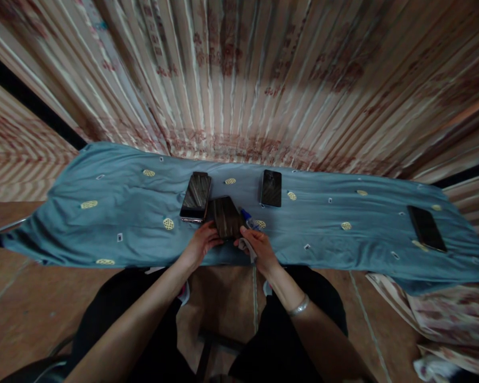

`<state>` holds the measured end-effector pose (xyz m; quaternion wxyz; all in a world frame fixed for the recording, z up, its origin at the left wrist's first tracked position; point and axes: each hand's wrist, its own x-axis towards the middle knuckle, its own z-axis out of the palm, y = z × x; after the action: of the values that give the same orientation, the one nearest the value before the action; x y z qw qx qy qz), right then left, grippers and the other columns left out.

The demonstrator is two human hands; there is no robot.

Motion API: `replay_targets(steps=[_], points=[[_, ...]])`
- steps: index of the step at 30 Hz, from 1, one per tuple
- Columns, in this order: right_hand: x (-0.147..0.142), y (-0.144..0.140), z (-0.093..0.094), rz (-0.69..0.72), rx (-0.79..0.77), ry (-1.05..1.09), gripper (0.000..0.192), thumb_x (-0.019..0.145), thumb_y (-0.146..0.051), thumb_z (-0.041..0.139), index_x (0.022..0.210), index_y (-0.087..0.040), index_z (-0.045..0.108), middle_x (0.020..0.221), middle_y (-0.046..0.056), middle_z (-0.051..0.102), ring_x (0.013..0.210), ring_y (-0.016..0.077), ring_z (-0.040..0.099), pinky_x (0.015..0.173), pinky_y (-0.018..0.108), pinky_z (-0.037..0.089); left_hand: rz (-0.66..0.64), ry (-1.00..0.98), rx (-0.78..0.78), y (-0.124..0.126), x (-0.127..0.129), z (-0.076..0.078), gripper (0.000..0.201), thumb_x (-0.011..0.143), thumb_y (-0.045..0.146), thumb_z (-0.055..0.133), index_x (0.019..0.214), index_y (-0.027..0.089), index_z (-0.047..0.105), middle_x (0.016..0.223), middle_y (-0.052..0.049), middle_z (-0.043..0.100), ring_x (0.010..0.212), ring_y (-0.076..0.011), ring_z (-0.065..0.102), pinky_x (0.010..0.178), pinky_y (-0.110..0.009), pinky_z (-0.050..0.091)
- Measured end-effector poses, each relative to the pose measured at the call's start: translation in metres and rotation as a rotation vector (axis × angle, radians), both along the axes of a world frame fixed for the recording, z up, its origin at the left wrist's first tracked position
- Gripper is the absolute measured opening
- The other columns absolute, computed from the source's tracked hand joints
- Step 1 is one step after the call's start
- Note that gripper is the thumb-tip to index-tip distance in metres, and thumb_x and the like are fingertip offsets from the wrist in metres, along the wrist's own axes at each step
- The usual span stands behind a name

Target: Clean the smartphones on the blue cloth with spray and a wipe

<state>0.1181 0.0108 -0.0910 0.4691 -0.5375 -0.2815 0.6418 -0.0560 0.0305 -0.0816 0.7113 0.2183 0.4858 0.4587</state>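
My left hand point(203, 242) grips the near left edge of a dark smartphone point(225, 217), which is tilted just above the cloth. On the phone's right corner my right hand point(259, 247) is closed, with a crumpled pale cloth point(247, 249) held in the same fingers. Right behind that hand lies a small clear bottle with a blue top point(247, 217), partly covered by the fingers. To the left of the held phone rests a stack of smartphones point(196, 196), its top screen reflecting the striped curtain.
A blue patterned cloth point(135, 234) covers the narrow table. Another smartphone point(272, 188) lies farther back, and one more phone point(427, 229) is near the right end. A pleated curtain point(239, 80) hangs behind the table. Dark bars stand at both ends.
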Motion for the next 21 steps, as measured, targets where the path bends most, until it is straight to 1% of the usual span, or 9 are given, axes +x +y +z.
replay_targets(steps=[2, 4, 8, 12, 15, 16, 17, 19, 21], points=[[0.001, -0.001, 0.000, 0.040, 0.003, -0.025, 0.059, 0.063, -0.075, 0.082, 0.065, -0.017, 0.072, 0.055, 0.003, 0.070, 0.046, 0.0089, 0.054, 0.041, 0.021, 0.030, 0.045, 0.003, -0.067, 0.001, 0.004, 0.008, 0.020, 0.075, 0.012, 0.075, 0.093, 0.016, 0.065, 0.074, -0.002, 0.074, 0.065, -0.0146, 0.069, 0.063, -0.026, 0.058], [0.003, -0.002, 0.002, 0.087, 0.000, -0.038, 0.059, 0.067, -0.076, 0.079, 0.067, -0.017, 0.073, 0.055, 0.003, 0.069, 0.046, 0.0096, 0.055, 0.042, 0.022, 0.030, 0.091, 0.016, -0.100, 0.002, 0.008, 0.013, 0.018, 0.078, 0.008, 0.073, 0.090, 0.016, 0.063, 0.072, -0.001, 0.072, 0.060, -0.0128, 0.067, 0.057, -0.023, 0.055], [0.009, -0.004, 0.008, 0.174, -0.015, -0.039, 0.061, 0.063, -0.078, 0.079, 0.067, -0.018, 0.073, 0.053, 0.001, 0.067, 0.045, 0.0079, 0.051, 0.043, 0.021, 0.028, 0.123, 0.017, -0.132, 0.004, 0.012, 0.013, 0.027, 0.073, 0.001, 0.076, 0.089, 0.016, 0.060, 0.072, 0.000, 0.072, 0.061, -0.0129, 0.068, 0.058, -0.022, 0.055], [0.016, -0.007, 0.012, 0.311, -0.006, -0.051, 0.062, 0.063, -0.080, 0.078, 0.068, -0.018, 0.073, 0.053, -0.001, 0.066, 0.045, 0.0072, 0.049, 0.043, 0.021, 0.026, 0.146, 0.013, -0.136, 0.004, 0.010, 0.014, 0.033, 0.069, -0.003, 0.077, 0.091, 0.016, 0.061, 0.067, 0.003, 0.070, 0.058, -0.0120, 0.067, 0.055, -0.021, 0.055], [0.028, -0.009, 0.019, 0.427, 0.055, -0.059, 0.062, 0.067, -0.080, 0.077, 0.067, -0.018, 0.073, 0.053, -0.001, 0.066, 0.048, 0.0082, 0.051, 0.047, 0.022, 0.033, 0.125, -0.008, -0.140, 0.001, 0.008, 0.019, 0.035, 0.066, -0.003, 0.079, 0.090, 0.016, 0.062, 0.065, 0.003, 0.069, 0.055, -0.0112, 0.066, 0.051, -0.019, 0.052], [0.035, -0.010, 0.023, 0.487, 0.076, -0.046, 0.061, 0.068, -0.078, 0.078, 0.068, -0.017, 0.074, 0.055, 0.000, 0.067, 0.051, 0.0088, 0.054, 0.050, 0.022, 0.037, 0.111, -0.021, -0.138, 0.000, 0.007, 0.021, 0.036, 0.065, -0.003, 0.080, 0.090, 0.016, 0.063, 0.065, 0.003, 0.070, 0.055, -0.0109, 0.066, 0.051, -0.018, 0.053], [0.042, -0.010, 0.028, 0.515, 0.092, -0.029, 0.060, 0.070, -0.077, 0.079, 0.071, -0.017, 0.075, 0.057, 0.001, 0.068, 0.052, 0.0095, 0.056, 0.052, 0.023, 0.039, 0.094, -0.037, -0.130, -0.001, 0.006, 0.023, 0.036, 0.064, -0.002, 0.080, 0.090, 0.016, 0.064, 0.067, 0.003, 0.071, 0.055, -0.0107, 0.066, 0.051, -0.019, 0.053], [0.058, -0.010, 0.038, 0.504, 0.113, -0.003, 0.057, 0.074, -0.074, 0.079, 0.078, -0.017, 0.078, 0.059, 0.001, 0.068, 0.053, 0.0100, 0.056, 0.052, 0.023, 0.040, 0.059, -0.079, -0.105, -0.002, 0.004, 0.026, 0.037, 0.063, -0.001, 0.082, 0.092, 0.015, 0.066, 0.071, 0.001, 0.074, 0.057, -0.0110, 0.068, 0.054, -0.020, 0.056], [0.072, -0.010, 0.046, 0.434, 0.140, -0.010, 0.056, 0.075, -0.073, 0.079, 0.077, -0.017, 0.077, 0.058, 0.000, 0.067, 0.051, 0.0089, 0.053, 0.051, 0.023, 0.039, 0.024, -0.127, -0.084, -0.003, 0.002, 0.028, 0.037, 0.063, 0.000, 0.083, 0.093, 0.015, 0.067, 0.076, 0.000, 0.076, 0.061, -0.0117, 0.071, 0.058, -0.020, 0.059]])
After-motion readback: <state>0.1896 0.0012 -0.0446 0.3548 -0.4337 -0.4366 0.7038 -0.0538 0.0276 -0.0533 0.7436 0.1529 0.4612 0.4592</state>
